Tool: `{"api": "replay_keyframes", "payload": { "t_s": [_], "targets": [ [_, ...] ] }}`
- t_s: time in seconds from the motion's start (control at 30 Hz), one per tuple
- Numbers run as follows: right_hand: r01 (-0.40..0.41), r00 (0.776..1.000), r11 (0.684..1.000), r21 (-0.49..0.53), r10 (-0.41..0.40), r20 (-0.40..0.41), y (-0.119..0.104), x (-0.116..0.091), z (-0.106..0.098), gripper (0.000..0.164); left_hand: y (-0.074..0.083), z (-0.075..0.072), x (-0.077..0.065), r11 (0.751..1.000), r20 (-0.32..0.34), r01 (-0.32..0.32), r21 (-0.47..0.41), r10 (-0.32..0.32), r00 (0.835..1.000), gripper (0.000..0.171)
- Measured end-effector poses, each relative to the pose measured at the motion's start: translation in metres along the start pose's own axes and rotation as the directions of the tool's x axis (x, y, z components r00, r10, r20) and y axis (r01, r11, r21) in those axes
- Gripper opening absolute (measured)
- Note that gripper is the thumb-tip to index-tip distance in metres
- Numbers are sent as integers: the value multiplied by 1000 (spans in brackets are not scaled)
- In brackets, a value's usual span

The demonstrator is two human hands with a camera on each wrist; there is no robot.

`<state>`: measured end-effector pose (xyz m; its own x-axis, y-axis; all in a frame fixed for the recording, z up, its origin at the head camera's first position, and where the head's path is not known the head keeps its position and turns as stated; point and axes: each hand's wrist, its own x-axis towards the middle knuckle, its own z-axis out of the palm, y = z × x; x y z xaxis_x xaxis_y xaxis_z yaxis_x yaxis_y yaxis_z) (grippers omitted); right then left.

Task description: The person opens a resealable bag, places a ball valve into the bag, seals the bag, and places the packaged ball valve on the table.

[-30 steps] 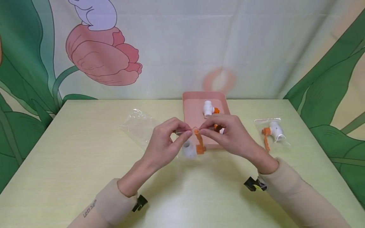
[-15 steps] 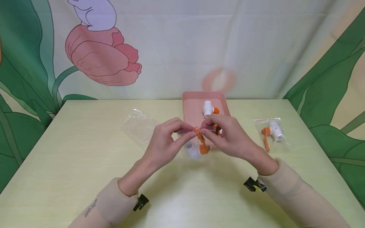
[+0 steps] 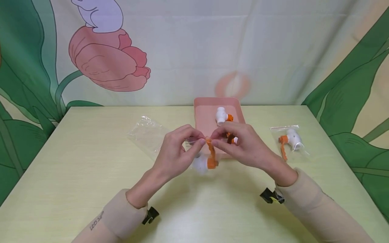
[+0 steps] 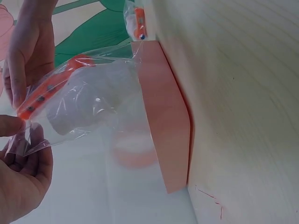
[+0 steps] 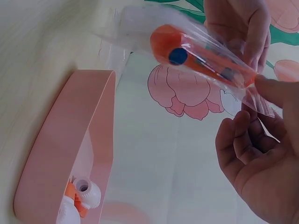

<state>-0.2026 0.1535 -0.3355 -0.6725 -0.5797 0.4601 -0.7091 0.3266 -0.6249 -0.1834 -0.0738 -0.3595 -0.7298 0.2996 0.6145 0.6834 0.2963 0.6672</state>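
Note:
Above the table, near the pink tray's front edge, hangs a clear plastic bag (image 4: 60, 135) with a white ball valve (image 3: 200, 163) inside. The valve's orange handle (image 5: 210, 58) stands up toward the top of the bag. My left hand (image 3: 174, 150) pinches the bag's top edge between thumb and fingers. Close beside it, my right hand (image 3: 243, 145) pinches the same edge from the other side. The handle's tip lies right at the fingertips. Whether the bag's mouth is parted cannot be made out.
Behind the hands stands a pink tray (image 3: 206, 114) holding a white valve (image 3: 221, 116) and another, partly hidden by the right hand. A bagged valve (image 3: 293, 140) lies at the right. A loose clear bag (image 3: 147, 135) lies at the left. A printed curtain (image 3: 182, 60) hangs behind the table.
The bagged valve swung right, then back left, beneath the fingers. Both hands shifted slightly right and back, still pinching the bag's top.

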Motion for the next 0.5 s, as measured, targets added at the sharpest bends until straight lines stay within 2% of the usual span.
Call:
{"api": "replay_keyframes", "payload": {
  "t_s": [0.2,0.33,0.5],
  "targets": [
    [-4,1000,1000,16,4,7,1,1,2,17,0,2,-1,1000,13,-3,-3,3,1000,5],
    [23,1000,1000,21,-22,-5,2,4,2,9,0,4,0,1000,11,-29,-4,29,1000,5],
    [50,999,998,35,-49,-20,3,6,3,11,0,6,1,998,12,-61,-6,62,998,6]
  ]
}}
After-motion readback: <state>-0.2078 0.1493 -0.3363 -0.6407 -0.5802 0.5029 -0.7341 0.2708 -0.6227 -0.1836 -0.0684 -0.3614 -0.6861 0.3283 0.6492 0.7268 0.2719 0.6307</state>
